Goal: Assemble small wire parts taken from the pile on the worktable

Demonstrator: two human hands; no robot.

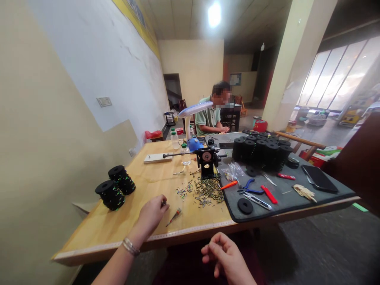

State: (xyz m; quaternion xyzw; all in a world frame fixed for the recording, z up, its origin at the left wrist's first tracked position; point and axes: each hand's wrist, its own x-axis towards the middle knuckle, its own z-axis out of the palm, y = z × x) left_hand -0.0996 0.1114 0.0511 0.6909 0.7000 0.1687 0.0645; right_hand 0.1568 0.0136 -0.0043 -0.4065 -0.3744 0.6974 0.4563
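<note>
My left hand (152, 213) rests on the wooden table (97, 229) near its front edge, fingers curled round a small dark item I cannot make out. A small red-handled screwdriver (174, 216) lies just right of it. My right hand (224, 255) hangs below the table edge, fingers loosely curled, with nothing visible in it. A heap of small metal pieces and coloured beads (204, 191) lies beyond my left hand, in front of a black hand-crank winder (206, 161).
Two black spools (115, 187) sit at the left. A grey mat (314, 196) carries stacked black spools (261, 150), pliers (251, 187), red tools, a loose disc (245, 206) and a phone (319, 178). A desk lamp (194, 113) stands behind. A person (212, 114) sits at the far end.
</note>
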